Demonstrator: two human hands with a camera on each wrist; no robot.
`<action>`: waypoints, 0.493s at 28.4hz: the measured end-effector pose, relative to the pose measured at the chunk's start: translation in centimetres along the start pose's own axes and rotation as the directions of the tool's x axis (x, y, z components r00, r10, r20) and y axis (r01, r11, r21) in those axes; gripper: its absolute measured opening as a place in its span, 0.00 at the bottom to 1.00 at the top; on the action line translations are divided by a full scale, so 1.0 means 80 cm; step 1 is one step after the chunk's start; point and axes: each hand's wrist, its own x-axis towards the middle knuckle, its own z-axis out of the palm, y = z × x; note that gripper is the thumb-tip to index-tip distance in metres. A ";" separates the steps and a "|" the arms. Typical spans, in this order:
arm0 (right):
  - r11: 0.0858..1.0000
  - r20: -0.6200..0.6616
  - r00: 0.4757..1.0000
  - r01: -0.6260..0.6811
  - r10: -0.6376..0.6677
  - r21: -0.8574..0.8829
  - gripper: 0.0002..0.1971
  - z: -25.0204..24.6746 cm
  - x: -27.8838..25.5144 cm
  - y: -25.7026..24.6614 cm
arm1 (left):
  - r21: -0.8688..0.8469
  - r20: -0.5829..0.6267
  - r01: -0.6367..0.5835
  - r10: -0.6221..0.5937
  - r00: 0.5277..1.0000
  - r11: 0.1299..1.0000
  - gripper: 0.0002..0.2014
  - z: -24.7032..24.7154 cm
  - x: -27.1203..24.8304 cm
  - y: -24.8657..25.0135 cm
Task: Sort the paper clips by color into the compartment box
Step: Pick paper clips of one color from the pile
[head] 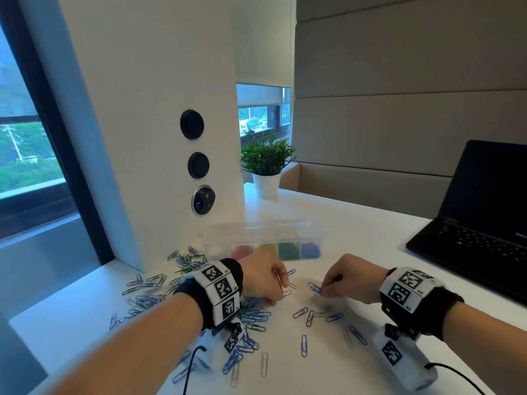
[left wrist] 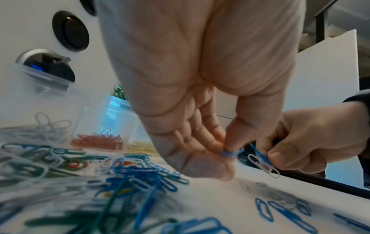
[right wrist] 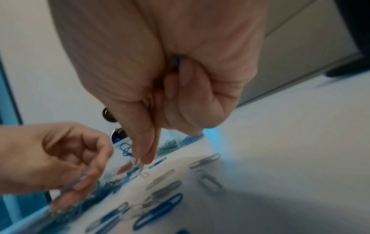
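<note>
Blue clips (head: 316, 289) pinched in my right hand (head: 352, 280), left hand (head: 263, 280) pinching a blue clip too; box (head: 265, 240) lies ahead by the tabletop's far edge, blue bay at its right end, nearer my right.

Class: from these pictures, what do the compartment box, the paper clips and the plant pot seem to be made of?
Compartment box: clear, glossy plastic, probably; the sorted colours show through its walls.
Paper clips: thin bent wire, apparently with a smooth coloured coating; whether metal lies underneath cannot be seen.
Plant pot: plain white, smooth; ceramic or plastic, undecidable.
</note>
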 end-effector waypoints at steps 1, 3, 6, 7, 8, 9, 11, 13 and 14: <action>0.998 0.023 0.999 -0.025 0.023 0.062 0.07 -0.002 -0.004 0.002 | -0.018 0.001 0.017 -0.017 1.000 1.000 0.08 0.002 0.002 -0.001; 0.982 0.069 0.996 -0.063 0.051 0.176 0.07 -0.003 -0.010 0.008 | -0.023 0.005 0.051 -0.051 0.999 0.998 0.08 0.006 0.008 0.000; 0.930 0.113 0.990 -0.115 0.080 0.349 0.06 -0.001 -0.016 0.019 | -0.114 0.058 0.134 -0.128 0.990 0.984 0.09 0.013 0.016 0.000; 0.905 0.130 0.987 -0.135 0.090 0.403 0.06 0.001 -0.016 0.022 | -0.159 0.083 0.176 -0.165 0.983 0.971 0.10 0.016 0.017 0.001; 0.876 0.147 0.984 -0.157 0.100 0.456 0.07 0.002 -0.018 0.024 | -0.220 0.106 0.219 -0.200 0.974 0.951 0.10 0.020 0.017 0.003; 0.837 0.161 0.980 -0.182 0.114 0.516 0.07 0.003 -0.019 0.026 | -0.271 0.121 0.248 -0.223 0.967 0.930 0.11 0.022 0.016 0.005; 0.713 0.192 0.970 -0.240 0.149 0.659 0.07 0.006 -0.022 0.027 | -0.263 0.134 0.238 -0.209 0.969 0.935 0.11 0.024 0.010 0.013; 0.509 0.254 0.955 -0.298 0.155 0.808 0.06 0.007 -0.024 0.028 | -0.116 0.125 0.161 -0.147 0.981 0.980 0.08 0.025 0.012 0.016; 0.398 0.285 0.950 -0.313 0.130 0.863 0.04 0.006 -0.025 0.028 | 0.016 0.121 0.102 -0.103 0.987 0.995 0.06 0.027 0.012 0.017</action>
